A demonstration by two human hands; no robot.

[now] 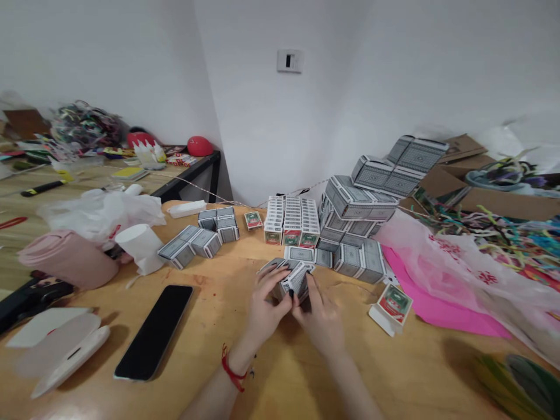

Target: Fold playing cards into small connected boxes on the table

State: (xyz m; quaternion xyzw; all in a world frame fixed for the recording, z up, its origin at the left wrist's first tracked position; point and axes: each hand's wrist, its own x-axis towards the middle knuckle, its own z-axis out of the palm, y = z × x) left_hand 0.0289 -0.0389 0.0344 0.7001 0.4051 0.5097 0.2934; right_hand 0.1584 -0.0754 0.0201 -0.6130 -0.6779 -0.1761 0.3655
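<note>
My left hand (265, 303) and my right hand (320, 318) meet at the middle of the wooden table (210, 361), both with fingers closed round a small bundle of grey patterned playing cards (292, 277). A red cord circles my left wrist. Just beyond the cards stand rows of card decks (291, 220) set on edge. A heap of grey wrapped deck packs (363, 221) rises to their right. One opened card box (391, 308) lies right of my right hand.
A black phone (155, 329) lies face up at the left, near a white case (65, 356), a paper cup (140, 248) and a pink roll (70, 259). More deck packs (199, 236) sit behind. Pink plastic bags (459, 280) and cardboard boxes (476, 186) fill the right.
</note>
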